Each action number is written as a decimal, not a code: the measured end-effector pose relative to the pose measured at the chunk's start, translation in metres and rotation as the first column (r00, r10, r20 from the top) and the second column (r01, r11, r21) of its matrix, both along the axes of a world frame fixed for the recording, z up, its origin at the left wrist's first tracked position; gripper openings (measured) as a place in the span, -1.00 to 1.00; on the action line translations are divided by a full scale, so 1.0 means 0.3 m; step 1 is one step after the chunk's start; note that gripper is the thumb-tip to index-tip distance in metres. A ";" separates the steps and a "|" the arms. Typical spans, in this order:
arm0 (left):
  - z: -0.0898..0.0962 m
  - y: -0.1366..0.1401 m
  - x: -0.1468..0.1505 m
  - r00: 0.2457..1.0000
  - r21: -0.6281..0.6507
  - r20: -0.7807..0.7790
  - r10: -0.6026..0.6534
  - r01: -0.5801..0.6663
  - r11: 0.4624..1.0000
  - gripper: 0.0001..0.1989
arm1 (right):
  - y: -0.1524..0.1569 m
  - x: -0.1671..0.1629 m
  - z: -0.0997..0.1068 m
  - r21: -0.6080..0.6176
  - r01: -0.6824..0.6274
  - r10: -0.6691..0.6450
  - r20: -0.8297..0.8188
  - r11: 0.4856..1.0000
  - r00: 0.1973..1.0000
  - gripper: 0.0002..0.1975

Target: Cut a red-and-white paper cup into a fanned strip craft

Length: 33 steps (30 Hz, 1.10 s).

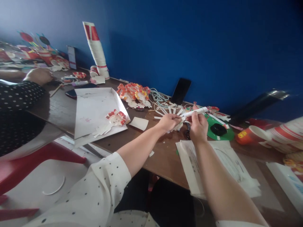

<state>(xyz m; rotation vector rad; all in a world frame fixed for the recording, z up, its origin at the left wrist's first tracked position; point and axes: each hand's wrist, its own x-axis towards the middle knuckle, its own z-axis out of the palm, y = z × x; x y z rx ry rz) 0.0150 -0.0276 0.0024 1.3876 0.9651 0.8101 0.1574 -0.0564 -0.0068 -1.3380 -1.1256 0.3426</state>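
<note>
My left hand [168, 122] is closed, its fingers pinching a white paper piece cut into strips [169, 111] that fan out above it. Close beside it, my right hand [199, 126] is wrapped round a white cylindrical stick [201, 110], whose exact kind I cannot make out. The stick's left end lies against the strips near my left fingertips. Fingers hide the middle of the paper piece. Behind my left hand lies a heap of red-and-white curled paper figures [133, 94]. Right of my right hand is a green disc [228, 135] with a black round thing [218, 129] on it.
A white box lid [94, 110] with a paper figure [115, 118] sits on the left. Stacked cups [97, 52] lean by the blue wall, and a phone [181, 91] rests there. Papers [227, 157] lie at front right, near cups [253, 135]. Another person's hand [39, 76] is far left.
</note>
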 end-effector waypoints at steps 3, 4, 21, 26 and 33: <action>-0.004 0.002 0.001 1.000 -0.028 0.025 -0.013 0.013 1.000 -0.79 | 0.001 -0.002 -0.003 -0.009 -0.020 0.020 0.003 1.000 1.000 -0.45; -0.005 0.003 0.001 0.999 -0.036 0.040 -0.018 0.019 0.999 -0.79 | 0.003 -0.002 -0.006 -0.011 -0.031 0.031 0.001 0.999 1.000 -0.46; -0.006 0.001 0.002 0.992 -0.075 0.121 -0.020 0.029 0.997 -0.79 | 0.000 -0.010 -0.003 -0.027 -0.019 0.017 -0.069 0.999 0.997 -0.47; -0.004 -0.004 0.005 0.992 -0.080 0.116 -0.051 0.060 0.995 -0.80 | 0.004 -0.005 -0.011 -0.021 -0.066 0.064 -0.079 0.998 0.995 -0.44; 0.018 -0.013 0.000 0.994 -0.078 0.104 -0.014 0.022 0.997 -0.84 | 0.009 0.007 -0.015 -0.025 -0.050 0.051 0.057 0.998 0.997 -0.45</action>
